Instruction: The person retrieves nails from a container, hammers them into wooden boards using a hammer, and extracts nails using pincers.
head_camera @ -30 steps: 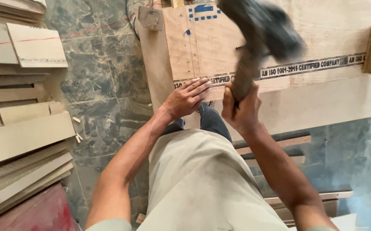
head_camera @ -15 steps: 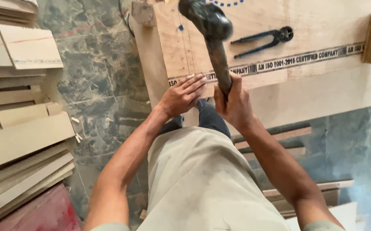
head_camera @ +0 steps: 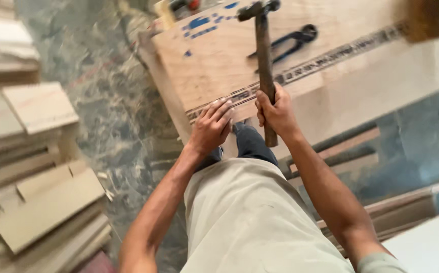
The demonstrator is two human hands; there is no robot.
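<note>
As seen from the head camera, my right hand [head_camera: 276, 112] is wrapped tight around the brown wooden handle of a dark-headed hammer [head_camera: 263, 55], whose head sits near the far edge of the large tan plywood sheet [head_camera: 214, 60] and whose handle butt hangs past the sheet's near edge. My left hand [head_camera: 211, 127] lies just left of the hammer, palm down and fingers spread flat on that near edge, touching the printed dark strip that runs along the sheet; it grips nothing. Just right of the hammer's handle, a pair of dark metal pincers [head_camera: 286, 41] lies flat on the plywood, apart from both hands. Blue marks show on the sheet's far left corner. Left of the sheet, across green marbled floor [head_camera: 103, 106], pale cut boards [head_camera: 37, 167] lie in loose stacks. Right of and below the sheet, long wooden strips [head_camera: 346, 146] rest on the floor; motion blur softens the edges throughout.
</note>
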